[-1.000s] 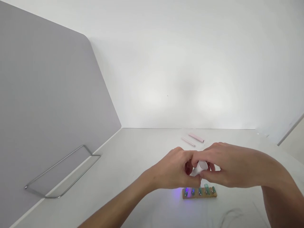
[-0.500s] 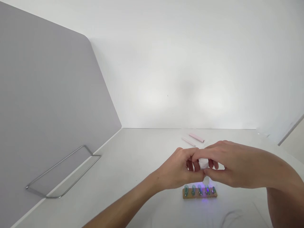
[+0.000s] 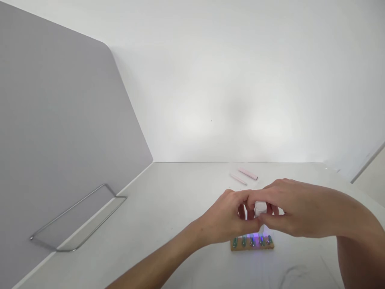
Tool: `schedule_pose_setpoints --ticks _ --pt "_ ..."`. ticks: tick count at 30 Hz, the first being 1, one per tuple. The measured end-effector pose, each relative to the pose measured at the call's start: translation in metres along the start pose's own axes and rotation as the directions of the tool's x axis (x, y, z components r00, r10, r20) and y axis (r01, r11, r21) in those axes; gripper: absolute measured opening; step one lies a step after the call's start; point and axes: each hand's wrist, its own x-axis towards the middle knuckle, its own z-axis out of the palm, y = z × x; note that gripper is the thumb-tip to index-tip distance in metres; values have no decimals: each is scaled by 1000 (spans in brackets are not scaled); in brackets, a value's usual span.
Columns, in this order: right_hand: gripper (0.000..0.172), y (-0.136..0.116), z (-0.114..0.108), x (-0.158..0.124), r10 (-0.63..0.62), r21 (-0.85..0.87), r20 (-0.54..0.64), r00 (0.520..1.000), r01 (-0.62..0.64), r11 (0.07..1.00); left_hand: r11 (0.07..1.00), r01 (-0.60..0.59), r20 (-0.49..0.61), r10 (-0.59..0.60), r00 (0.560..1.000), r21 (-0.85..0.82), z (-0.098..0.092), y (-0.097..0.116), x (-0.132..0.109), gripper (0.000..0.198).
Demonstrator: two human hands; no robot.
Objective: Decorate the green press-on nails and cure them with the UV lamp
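Observation:
A small white UV nail lamp (image 3: 260,208) is held between my two hands above a tan strip (image 3: 252,247) that bears several glittery green false nails (image 3: 244,241). Violet light falls on the nails and the strip, strongest right of the middle. My right hand (image 3: 288,208) is closed, its thumb and fingers round the lamp from the right. From the left, my left hand (image 3: 228,212) is closed too, with thumb and fingertips against the lamp. The fingers hide part of the lamp, and its lower end is blurred by glare.
Behind the hands lie two pink pieces on the white table (image 3: 180,200): a thicker tube (image 3: 248,173) and a thinner stick (image 3: 238,179). A bent metal wire frame (image 3: 99,220) stands by the grey panel (image 3: 60,120) at left. A white wall rises at the back.
The lamp and my hands have shifted very slightly, with the lamp a little further right over the strip. Both hands keep their hold, and the violet light still shines.

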Motion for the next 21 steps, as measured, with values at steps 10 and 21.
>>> schedule_pose_setpoints --ticks 10,21 --pt "24 5 4 3 30 -9 13 999 -30 1000 999 37 29 -37 999 5 -3 6 3 29" --pt "16 4 4 2 -33 -20 -7 999 33 999 994 -5 47 11 999 -113 -2 2 1 23"
